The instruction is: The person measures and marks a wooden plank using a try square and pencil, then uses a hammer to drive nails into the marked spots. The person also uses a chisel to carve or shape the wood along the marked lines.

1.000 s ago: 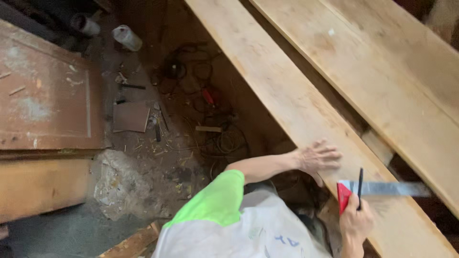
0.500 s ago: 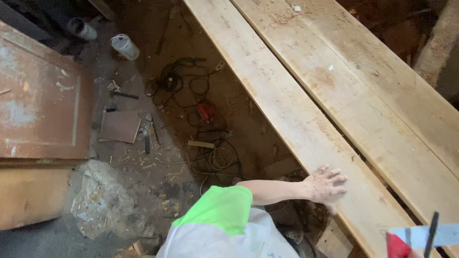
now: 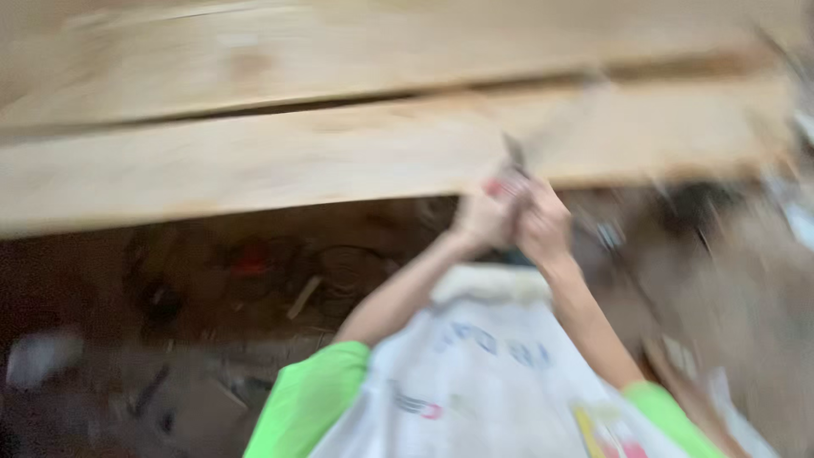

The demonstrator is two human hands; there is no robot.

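In the blurred head view, both forearms reach forward and meet at the near edge of the wooden plank (image 3: 254,165). The left hand (image 3: 482,219) and right hand (image 3: 543,227) press together, fingers curled around a red-handled tool (image 3: 509,174), its dark blade angled over the plank. Half a second earlier the left hand lay flat and alone on the plank, fingers spread.

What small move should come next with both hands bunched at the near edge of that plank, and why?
Probably pause and steady before doing anything else. Both the left hand and right hand meet at the near edge of the plank, around a red-handled tool with a dark tip, but the view is heavily blurred, so where the tool sits on the wood cannot be told.
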